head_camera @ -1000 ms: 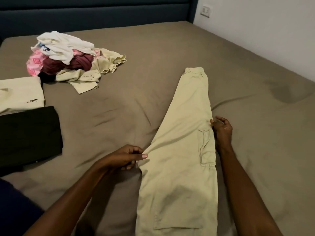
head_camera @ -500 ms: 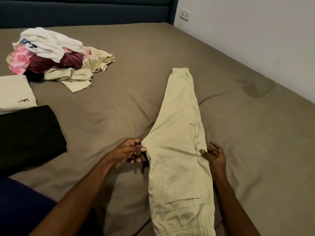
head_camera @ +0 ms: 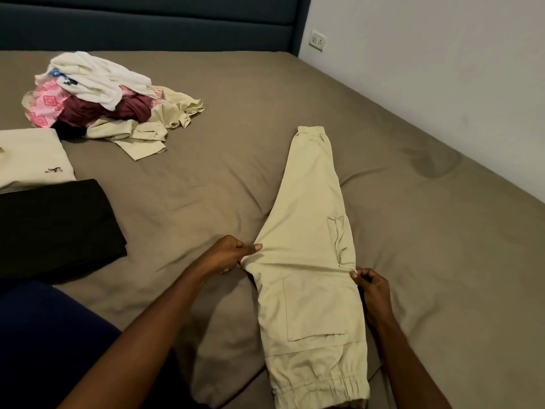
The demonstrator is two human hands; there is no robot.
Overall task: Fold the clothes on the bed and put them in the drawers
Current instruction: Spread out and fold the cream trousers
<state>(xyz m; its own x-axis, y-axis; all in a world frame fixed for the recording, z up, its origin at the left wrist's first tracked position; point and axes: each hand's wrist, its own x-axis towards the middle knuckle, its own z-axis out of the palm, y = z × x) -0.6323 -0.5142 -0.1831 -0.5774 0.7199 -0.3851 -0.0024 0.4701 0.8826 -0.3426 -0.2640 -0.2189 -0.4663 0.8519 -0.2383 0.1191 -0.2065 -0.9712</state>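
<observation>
The beige cargo trousers (head_camera: 309, 261) lie lengthwise on the bed (head_camera: 236, 143), right of centre, cuffed end nearest us. Our left hand (head_camera: 227, 256) pinches their left edge at mid-length; our right hand (head_camera: 373, 286) pinches the right edge beside the pocket. If we lift unevenly, we judge the halves could skew and the fold wrinkle. Far left sits the unfolded pile (head_camera: 103, 95); a folded cream top (head_camera: 32, 157) and black garment (head_camera: 56, 222) lie nearer.

Matt beige woven cloth trousers (head_camera: 309, 237) on a smooth, matt taupe cloth bedsheet (head_camera: 236, 119); padded fabric headboard (head_camera: 147, 25).
</observation>
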